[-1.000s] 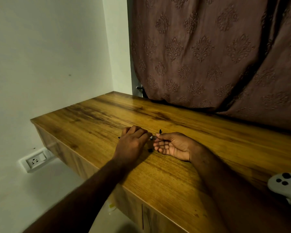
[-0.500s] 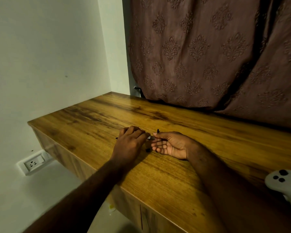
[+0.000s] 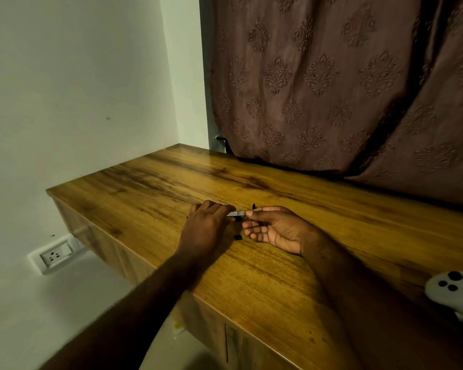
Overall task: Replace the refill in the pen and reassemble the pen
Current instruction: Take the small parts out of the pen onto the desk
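Note:
Both hands rest on the wooden desk (image 3: 265, 276) near its middle. My left hand (image 3: 206, 228) is closed, palm down, around the pen barrel (image 3: 235, 214); a short pale stretch of it sticks out to the right and a dark tip shows at the left. My right hand (image 3: 275, 231) lies palm up, thumb and forefinger pinching the barrel's right end. A small black pen part (image 3: 253, 206) stands up just behind the right thumb. Another small black piece (image 3: 237, 237) lies on the desk between the hands. The refill is hidden.
A patterned brown curtain (image 3: 332, 89) hangs behind the desk. A white controller (image 3: 455, 292) sits at the desk's right edge. The wall at the left carries a power socket (image 3: 55, 256) below the desktop. The desk's near edge runs diagonally under my left forearm.
The hands stay together on the pen. The view has shifted slightly; the visible pale stretch of barrel between the hands looks a little longer.

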Tool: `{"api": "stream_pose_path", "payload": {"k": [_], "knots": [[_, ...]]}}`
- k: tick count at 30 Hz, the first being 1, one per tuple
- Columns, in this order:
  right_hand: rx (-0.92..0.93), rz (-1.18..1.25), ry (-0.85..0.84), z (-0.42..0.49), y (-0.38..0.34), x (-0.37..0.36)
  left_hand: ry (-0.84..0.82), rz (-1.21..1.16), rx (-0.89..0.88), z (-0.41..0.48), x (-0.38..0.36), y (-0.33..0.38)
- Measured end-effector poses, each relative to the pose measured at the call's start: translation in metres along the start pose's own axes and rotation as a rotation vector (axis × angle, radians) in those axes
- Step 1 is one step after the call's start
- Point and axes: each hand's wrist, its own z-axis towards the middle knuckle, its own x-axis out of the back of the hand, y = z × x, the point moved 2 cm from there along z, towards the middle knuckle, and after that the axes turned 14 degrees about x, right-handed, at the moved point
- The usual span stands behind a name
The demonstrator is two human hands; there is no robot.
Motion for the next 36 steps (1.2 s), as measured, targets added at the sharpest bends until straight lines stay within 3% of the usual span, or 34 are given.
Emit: {"api": "stream_pose_path", "payload": {"k": [36], "knots": [[0.272,-0.192,0.151,-0.0005,-0.0020,0.0015,0.041,-0.096,0.061,0.0005,-0.0063,-0.0075]]}}
